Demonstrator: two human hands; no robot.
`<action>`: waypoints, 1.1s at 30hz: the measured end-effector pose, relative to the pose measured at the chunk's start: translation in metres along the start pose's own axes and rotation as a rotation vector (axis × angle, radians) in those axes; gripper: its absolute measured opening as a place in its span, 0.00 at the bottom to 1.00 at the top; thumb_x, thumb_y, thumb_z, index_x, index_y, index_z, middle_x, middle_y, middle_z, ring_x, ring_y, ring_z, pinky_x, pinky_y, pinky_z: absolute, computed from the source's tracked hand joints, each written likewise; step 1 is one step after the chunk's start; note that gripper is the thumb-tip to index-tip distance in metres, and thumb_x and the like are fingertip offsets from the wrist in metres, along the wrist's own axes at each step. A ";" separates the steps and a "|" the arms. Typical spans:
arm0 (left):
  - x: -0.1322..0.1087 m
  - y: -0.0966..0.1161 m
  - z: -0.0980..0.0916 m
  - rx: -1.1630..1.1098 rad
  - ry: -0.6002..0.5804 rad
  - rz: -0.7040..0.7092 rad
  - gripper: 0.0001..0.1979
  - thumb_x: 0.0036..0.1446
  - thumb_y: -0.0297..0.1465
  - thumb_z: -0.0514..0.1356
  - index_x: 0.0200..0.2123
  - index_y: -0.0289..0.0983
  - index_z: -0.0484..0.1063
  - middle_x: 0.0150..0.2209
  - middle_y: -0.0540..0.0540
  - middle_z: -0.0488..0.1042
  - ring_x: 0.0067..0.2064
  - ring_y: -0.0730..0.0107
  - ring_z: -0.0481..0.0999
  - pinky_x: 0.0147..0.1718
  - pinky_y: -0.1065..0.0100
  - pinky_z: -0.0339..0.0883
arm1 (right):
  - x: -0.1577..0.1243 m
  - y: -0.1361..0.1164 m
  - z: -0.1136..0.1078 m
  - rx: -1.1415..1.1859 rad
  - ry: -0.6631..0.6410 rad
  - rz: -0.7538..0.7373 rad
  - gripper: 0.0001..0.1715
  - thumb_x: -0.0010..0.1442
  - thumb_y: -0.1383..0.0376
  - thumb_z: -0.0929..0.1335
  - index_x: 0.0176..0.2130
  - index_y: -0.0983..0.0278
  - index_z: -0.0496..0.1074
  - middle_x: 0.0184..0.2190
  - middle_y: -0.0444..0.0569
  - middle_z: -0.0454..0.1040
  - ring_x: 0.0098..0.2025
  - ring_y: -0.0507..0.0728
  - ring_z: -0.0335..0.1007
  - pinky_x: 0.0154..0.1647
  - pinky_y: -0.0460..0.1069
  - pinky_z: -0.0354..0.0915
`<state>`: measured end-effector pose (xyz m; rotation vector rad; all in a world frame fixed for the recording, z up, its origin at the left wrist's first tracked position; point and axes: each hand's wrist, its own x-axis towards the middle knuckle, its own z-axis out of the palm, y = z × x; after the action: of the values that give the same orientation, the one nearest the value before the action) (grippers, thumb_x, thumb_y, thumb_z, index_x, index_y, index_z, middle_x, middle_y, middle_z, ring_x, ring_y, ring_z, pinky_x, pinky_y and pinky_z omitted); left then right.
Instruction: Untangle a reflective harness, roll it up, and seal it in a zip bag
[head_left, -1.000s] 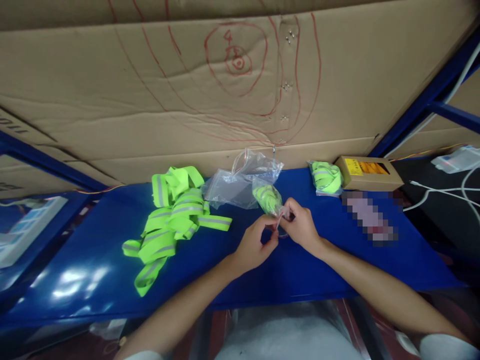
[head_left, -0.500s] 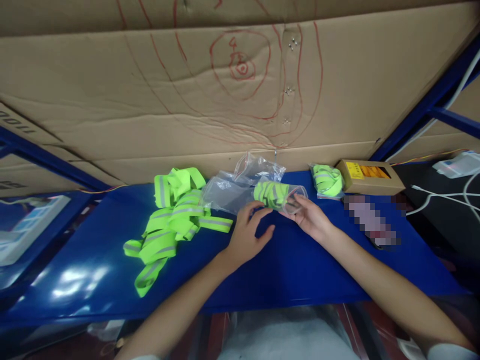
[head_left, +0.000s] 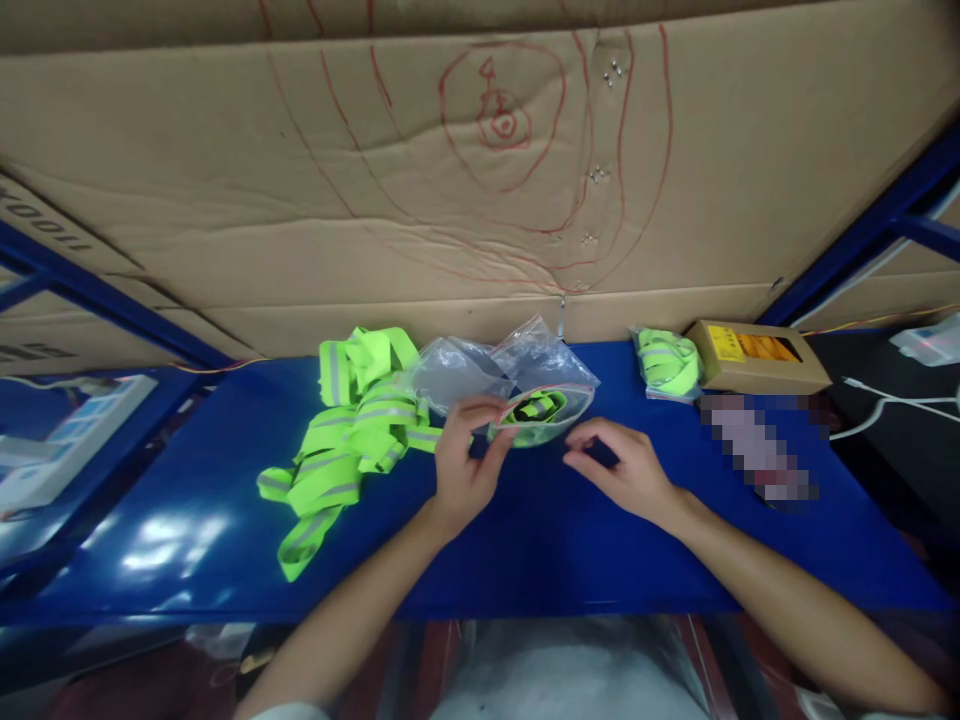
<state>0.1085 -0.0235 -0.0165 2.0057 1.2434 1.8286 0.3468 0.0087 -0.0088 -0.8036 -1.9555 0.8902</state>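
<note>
A clear zip bag (head_left: 577,402) with a red-edged mouth faces me, its opening gaping. Inside it sits a rolled neon-yellow reflective strap (head_left: 541,404) with grey stripes. My left hand (head_left: 466,465) pinches the left corner of the bag's mouth between thumb and fingers. Close by the bag's right side is my right hand (head_left: 630,468), its fingers curled but thumb and fingertips apart, with nothing visible between them. Left of my hands lies a loose heap of neon-yellow reflective straps (head_left: 326,465). Flat clear bags (head_left: 457,372) lie behind the held bag.
A bagged neon strap (head_left: 666,362) and a small cardboard box (head_left: 757,357) stand at the back right of the blue table (head_left: 540,560). A pixelated object (head_left: 757,445) lies before them. Cardboard panels (head_left: 360,190) rise behind; white cables (head_left: 892,402) run at right.
The bag has turned from lying sideways to mouth toward me. My left hand has taken its left corner, while my right hand has come off its mouth. The view has shifted slightly.
</note>
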 end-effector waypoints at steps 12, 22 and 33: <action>0.011 0.006 0.001 -0.476 0.004 -0.602 0.15 0.61 0.43 0.69 0.40 0.37 0.76 0.34 0.48 0.80 0.33 0.74 0.78 0.34 0.73 0.73 | 0.019 0.010 -0.025 0.273 0.086 0.319 0.21 0.56 0.46 0.77 0.32 0.60 0.77 0.24 0.43 0.75 0.26 0.52 0.68 0.29 0.47 0.65; 0.012 0.009 -0.006 -0.385 -0.063 -0.397 0.16 0.61 0.42 0.69 0.47 0.38 0.79 0.42 0.43 0.80 0.42 0.69 0.79 0.43 0.70 0.74 | 0.021 0.012 -0.029 0.269 0.106 0.332 0.22 0.58 0.46 0.77 0.34 0.61 0.77 0.26 0.45 0.78 0.27 0.52 0.71 0.31 0.47 0.68; 0.010 -0.002 -0.004 -0.439 0.002 -0.580 0.11 0.58 0.39 0.72 0.37 0.37 0.80 0.36 0.47 0.80 0.36 0.73 0.77 0.37 0.73 0.72 | 0.016 0.004 -0.024 0.192 0.099 0.320 0.24 0.59 0.44 0.75 0.32 0.61 0.74 0.24 0.43 0.73 0.27 0.52 0.66 0.29 0.47 0.63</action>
<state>0.1029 -0.0169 -0.0090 1.2475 1.1361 1.6226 0.3608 0.0305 0.0046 -1.0428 -1.6520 1.1829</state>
